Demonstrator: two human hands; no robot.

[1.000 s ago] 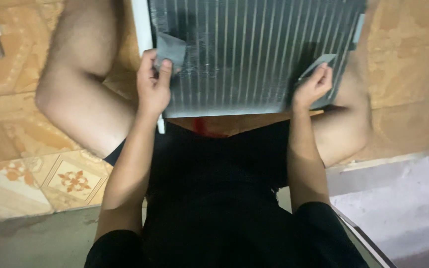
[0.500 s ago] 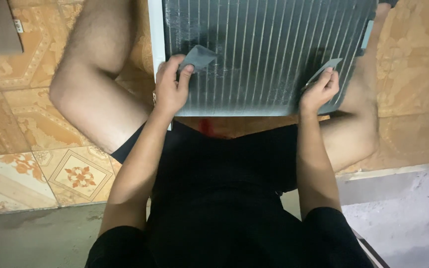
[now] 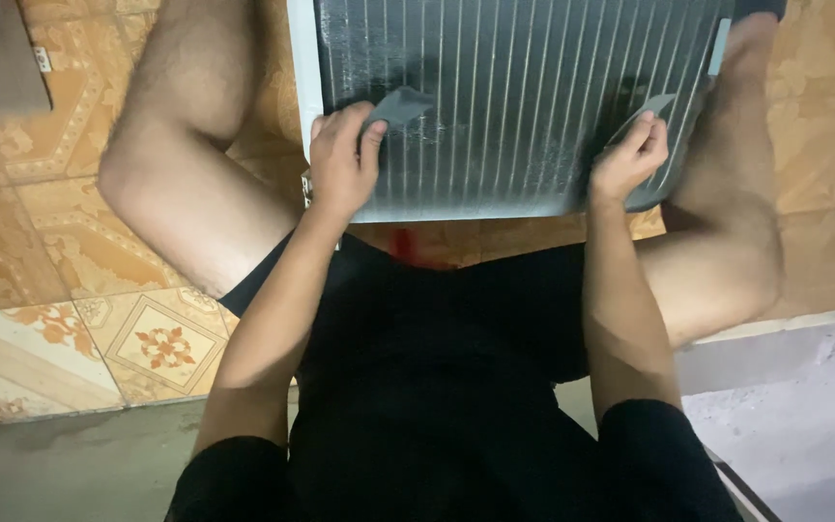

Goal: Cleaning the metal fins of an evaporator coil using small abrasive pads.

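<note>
Between your bent knees, on the patterned orange floor tiles (image 3: pixel 147 338), lay a grey finned panel (image 3: pixel 524 97) with thin metal ribs running away from you and a white strip along its left edge. Your left hand (image 3: pixel 340 164) rested at the near left corner of the panel, fingers curled, thumb and forefinger pinching a small grey flap (image 3: pixel 403 104) that stood up off the ribbed face. Your right hand (image 3: pixel 628 159) sat near the right corner, fingers bunched and pinching a second grey flap (image 3: pixel 651 104), which tilted up and to the right. Both hands touched the panel's near edge, well apart from each other. Your forearms ran straight down from the hands to your black sleeves, and your black shorts filled the lower middle. A grey concrete step (image 3: pixel 794 425) lay at your lower right, and a grey object, too cropped to identify, showed at the upper left corner.
</note>
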